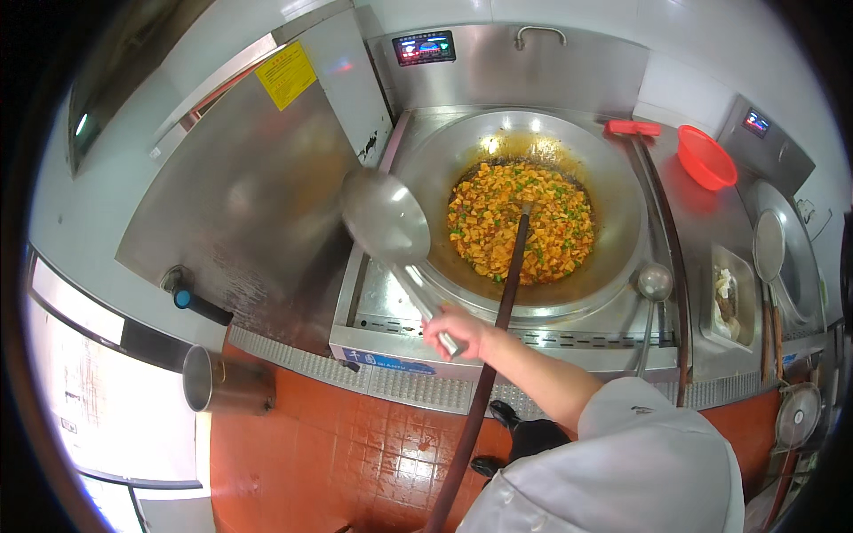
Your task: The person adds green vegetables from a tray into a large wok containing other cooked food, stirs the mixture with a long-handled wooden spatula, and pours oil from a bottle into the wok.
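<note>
My right hand [456, 333] grips the tubular handle of a large metal ladle [386, 220]. Its wide bowl, slightly blurred, hangs over the stove's left edge. My left hand is out of view. To the right of the ladle, a big steel wok [430, 173] holds cubed food [520, 246], apparently tofu, in orange sauce with green bits. A long-handled spatula [512, 286] rests with its blade in the food. Its dark handle slants down across the stove front, and my forearm crosses above it.
Right of the wok lie a red-headed, long-handled tool [656, 180] and a small ladle [655, 283]. Farther right are a red plastic basin [706, 158] and a metal tray [746, 320]. A steel pot [230, 383] stands at lower left, near a wet-looking tiled floor [320, 460].
</note>
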A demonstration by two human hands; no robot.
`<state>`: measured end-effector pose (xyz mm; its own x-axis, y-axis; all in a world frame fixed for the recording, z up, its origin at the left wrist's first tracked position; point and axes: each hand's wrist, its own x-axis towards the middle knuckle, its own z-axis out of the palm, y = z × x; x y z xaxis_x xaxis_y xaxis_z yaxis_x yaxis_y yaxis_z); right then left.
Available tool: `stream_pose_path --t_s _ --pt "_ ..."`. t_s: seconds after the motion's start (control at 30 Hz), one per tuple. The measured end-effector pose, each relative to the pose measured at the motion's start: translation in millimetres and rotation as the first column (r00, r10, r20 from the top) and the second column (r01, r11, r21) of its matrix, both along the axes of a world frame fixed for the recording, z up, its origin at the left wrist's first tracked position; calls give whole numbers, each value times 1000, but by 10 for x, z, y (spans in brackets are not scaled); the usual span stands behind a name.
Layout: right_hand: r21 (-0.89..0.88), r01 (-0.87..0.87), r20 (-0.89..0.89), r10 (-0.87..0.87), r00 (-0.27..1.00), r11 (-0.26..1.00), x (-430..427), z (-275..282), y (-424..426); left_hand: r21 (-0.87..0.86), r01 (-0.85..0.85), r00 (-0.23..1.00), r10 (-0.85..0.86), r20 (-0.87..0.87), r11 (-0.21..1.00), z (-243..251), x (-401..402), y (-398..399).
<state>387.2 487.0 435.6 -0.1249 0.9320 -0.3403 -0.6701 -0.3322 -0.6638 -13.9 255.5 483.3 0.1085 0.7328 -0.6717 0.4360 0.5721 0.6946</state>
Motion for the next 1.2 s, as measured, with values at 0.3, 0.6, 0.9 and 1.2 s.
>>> stream_pose_path --t_s 0.3,0.6,0.9,1.2 --pt "453 137 -394 61 917 881 962 539 -81 11 139 988 -138 -68 990 368 190 106" --pt "503 268 32 -328 944 822 1538 1316 -1230 65 318 941 -323 99 946 27 -74 261" --pt "143 587 645 -525 555 797 1435 713 -2347 94 529 835 -537 119 843 25 551 626" --pt "24 876 965 -240 105 481 2248 -91 -3388 77 596 799 -600 45 800 -50 1252 868"
